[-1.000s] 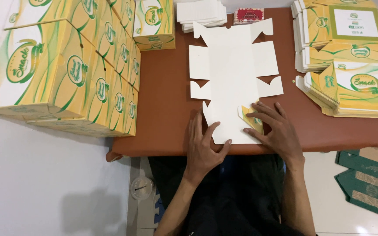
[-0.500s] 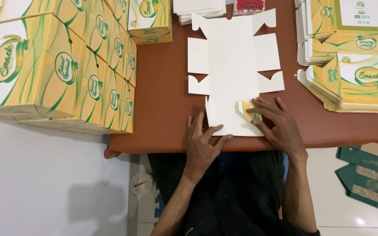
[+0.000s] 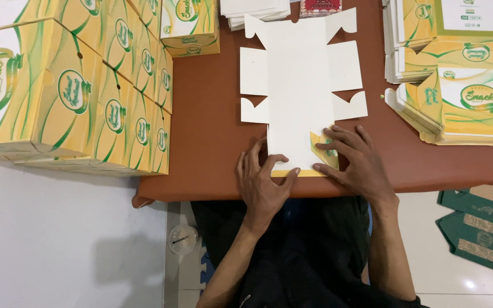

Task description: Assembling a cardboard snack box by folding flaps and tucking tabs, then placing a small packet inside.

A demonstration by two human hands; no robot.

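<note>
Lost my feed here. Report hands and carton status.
Left hand flat on the carton blank's near edge. Right hand pressing a folded yellow flap. Blank white side up, nothing lying across it.

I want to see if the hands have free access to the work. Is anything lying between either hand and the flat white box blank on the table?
Nothing visible does. The left hand and the right hand both press directly on the near end of the flat box blank, where a yellow flap is folded over.

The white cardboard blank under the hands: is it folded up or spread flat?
Mostly spread flat: the cardboard blank lies white-side up, only its near edge turned over, yellow showing.
</note>
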